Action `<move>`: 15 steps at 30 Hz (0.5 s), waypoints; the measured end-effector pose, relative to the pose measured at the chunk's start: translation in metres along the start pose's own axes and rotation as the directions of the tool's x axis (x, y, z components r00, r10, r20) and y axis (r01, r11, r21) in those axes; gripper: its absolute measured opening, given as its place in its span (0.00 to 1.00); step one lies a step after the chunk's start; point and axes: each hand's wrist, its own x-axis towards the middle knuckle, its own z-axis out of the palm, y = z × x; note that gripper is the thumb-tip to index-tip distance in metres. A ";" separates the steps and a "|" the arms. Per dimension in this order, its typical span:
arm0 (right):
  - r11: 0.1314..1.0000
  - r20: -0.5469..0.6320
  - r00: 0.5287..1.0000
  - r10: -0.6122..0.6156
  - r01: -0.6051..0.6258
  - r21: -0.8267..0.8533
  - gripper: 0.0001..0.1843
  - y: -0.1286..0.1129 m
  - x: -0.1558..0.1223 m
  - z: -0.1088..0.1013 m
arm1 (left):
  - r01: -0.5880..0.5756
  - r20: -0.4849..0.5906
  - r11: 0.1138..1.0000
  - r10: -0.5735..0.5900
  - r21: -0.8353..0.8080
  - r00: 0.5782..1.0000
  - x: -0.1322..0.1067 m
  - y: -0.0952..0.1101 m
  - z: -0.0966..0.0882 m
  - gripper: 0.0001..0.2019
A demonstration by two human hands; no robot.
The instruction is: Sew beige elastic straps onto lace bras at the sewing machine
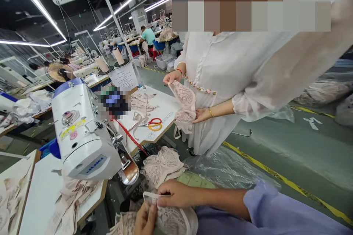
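At the bottom of the view my right hand (pixel 176 193) pinches a narrow pale strap (pixel 151 197) of a pink lace garment piece (pixel 171 221). My left hand (pixel 145 220) grips the same lace piece from below, fingers curled. Another bundle of pink lace (pixel 162 166) lies just beyond my hands. A white sewing machine (pixel 82 136) stands to the left. Facing me, a person in a white blouse (pixel 220 77) holds up a pink lace piece (pixel 185 108) with both hands.
A white table (pixel 162 108) behind the machine carries lace pieces and red-and-yellow scissors (pixel 153 124). Clear plastic sheeting (pixel 226 167) lies on the green floor with yellow tape lines (pixel 278 176). Rows of workstations with other workers stretch away at the left and back.
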 end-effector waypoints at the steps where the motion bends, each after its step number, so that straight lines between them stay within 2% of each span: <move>1: 1.000 0.046 0.999 0.004 -0.003 -0.026 0.23 0.002 0.001 -0.003 | -0.011 0.017 1.000 0.011 0.011 1.000 0.004 0.001 0.005 0.30; 3: 0.993 0.138 0.990 -0.011 0.027 -0.116 0.19 0.004 0.009 -0.018 | -0.017 0.012 1.000 0.017 0.009 1.000 0.012 0.001 0.012 0.28; 5: 0.957 0.129 0.991 -0.022 0.058 -0.284 0.13 0.007 0.028 -0.048 | -0.002 -0.023 1.000 0.001 -0.020 1.000 0.020 -0.001 0.018 0.27; 7: 0.872 -0.074 0.997 -0.004 -0.033 -0.488 0.10 0.012 0.062 -0.090 | 0.005 -0.037 1.000 -0.006 -0.030 0.999 0.025 -0.005 0.023 0.26; 9: 0.817 -0.257 0.966 0.005 -0.152 -0.556 0.16 0.019 0.107 -0.139 | 0.002 -0.040 1.000 -0.002 0.000 0.999 0.028 -0.011 0.028 0.26; 10: 0.788 -0.323 0.946 -0.002 -0.198 -0.583 0.19 0.023 0.132 -0.163 | 0.024 -0.074 0.999 -0.022 0.027 0.997 0.029 -0.014 0.030 0.27; 12: 0.729 -0.412 0.911 -0.022 -0.267 -0.630 0.22 0.032 0.179 -0.205 | 0.123 -0.205 0.990 -0.105 0.075 0.973 0.027 -0.018 0.033 0.27; 14: 0.675 -0.427 0.903 -0.039 -0.292 -0.678 0.18 0.038 0.216 -0.237 | 0.215 -0.321 0.972 -0.174 0.098 0.931 0.024 -0.021 0.033 0.26; 15: 0.649 -0.415 0.909 -0.047 -0.288 -0.704 0.16 0.040 0.229 -0.248 | 0.220 -0.336 0.969 -0.172 0.111 0.926 0.022 -0.022 0.032 0.25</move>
